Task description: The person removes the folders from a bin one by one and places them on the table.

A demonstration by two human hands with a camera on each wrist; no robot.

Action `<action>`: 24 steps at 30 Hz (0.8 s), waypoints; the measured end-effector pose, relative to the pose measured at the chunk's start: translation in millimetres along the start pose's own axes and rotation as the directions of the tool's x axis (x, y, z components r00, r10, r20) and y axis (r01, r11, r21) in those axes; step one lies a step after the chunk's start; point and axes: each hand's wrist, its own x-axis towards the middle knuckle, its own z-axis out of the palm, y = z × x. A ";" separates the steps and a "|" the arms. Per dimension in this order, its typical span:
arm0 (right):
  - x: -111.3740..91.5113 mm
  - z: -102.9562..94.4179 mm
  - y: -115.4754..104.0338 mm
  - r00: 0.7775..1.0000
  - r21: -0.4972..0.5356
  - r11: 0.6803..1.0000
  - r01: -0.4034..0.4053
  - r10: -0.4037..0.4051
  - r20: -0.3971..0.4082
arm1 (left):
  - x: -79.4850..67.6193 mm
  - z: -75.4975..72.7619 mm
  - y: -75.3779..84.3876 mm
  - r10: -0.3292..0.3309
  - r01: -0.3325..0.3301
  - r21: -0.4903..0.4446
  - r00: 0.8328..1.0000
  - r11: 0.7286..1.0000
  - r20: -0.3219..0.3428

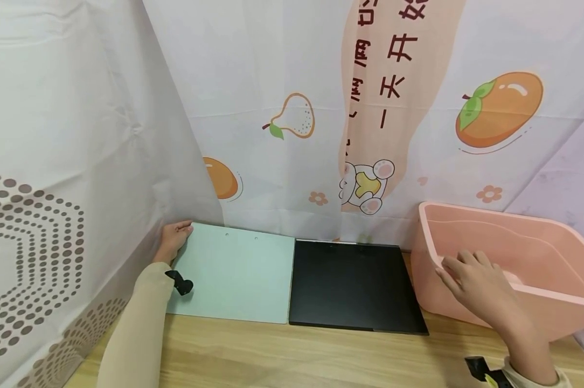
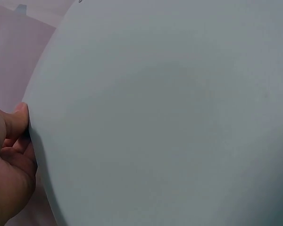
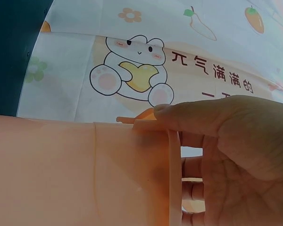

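A pale green board with two small holes near its far edge lies on the table. My left hand holds its left edge near the far corner. In the left wrist view, the thumb meets that edge while the other fingers curl at the side. My right hand grips the near left rim of a pink plastic tub. The right wrist view shows the thumb over the rim and the fingers on the wall's other side.
A black board lies flat against the green board's right edge. Behind stands a white printed curtain with fruit pictures. A dotted grey-white curtain hangs at the left. The wooden table shows along the front.
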 end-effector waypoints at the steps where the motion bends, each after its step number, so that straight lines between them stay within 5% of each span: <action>1: 0.2 -0.1 0.0 1.000 0.000 1.000 0.000 0.000 0.001 | 0.4 -0.4 -0.3 -0.002 0.002 0.002 1.000 1.000 -0.001; 24: 1.5 1.4 0.1 1.000 0.001 1.000 0.000 0.000 -0.006 | 4.8 -1.3 -6.0 0.078 -0.080 0.011 0.991 0.997 0.111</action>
